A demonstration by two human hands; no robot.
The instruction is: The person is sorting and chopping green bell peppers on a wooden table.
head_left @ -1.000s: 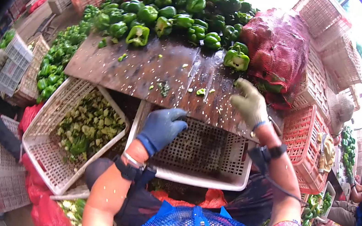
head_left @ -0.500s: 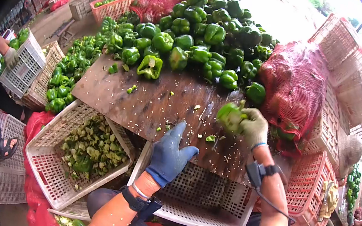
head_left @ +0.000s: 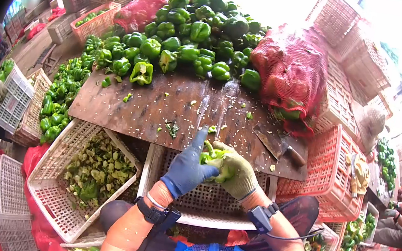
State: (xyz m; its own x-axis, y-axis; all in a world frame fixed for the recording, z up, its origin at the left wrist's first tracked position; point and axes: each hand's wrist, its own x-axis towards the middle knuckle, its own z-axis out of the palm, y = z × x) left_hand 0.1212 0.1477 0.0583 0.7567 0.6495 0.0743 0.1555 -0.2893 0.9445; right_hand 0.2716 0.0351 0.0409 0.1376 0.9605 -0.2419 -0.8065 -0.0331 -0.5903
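2 gloved hands meet over the near edge of the board, with 1 green pepper (head_left: 213,157) between them, stem showing. The left hand (head_left: 186,164), in smooth blue, grips it with the thumb, index finger extended; the right hand (head_left: 236,174), in pale knit cloth, is curled around its other side. 1 knife (head_left: 274,145) with a broad blade and wooden handle lies near the right end of the board (head_left: 137,101), whose dark, wet wood is sprinkled with seeds and scraps.

Glossy, lobed peppers are heaped in a pile (head_left: 188,36), too many to count; 1 cut pepper (head_left: 141,73) sits hollow at its front. 2 red mesh sacks flank it, the nearer sack (head_left: 291,69) bulging. A wide stretch of wood separates pile and hands. Below are 2 slotted white crates: the left crate (head_left: 43,190) holds crumpled trimmings (head_left: 97,167); the other (head_left: 208,222) opens beneath the hands.
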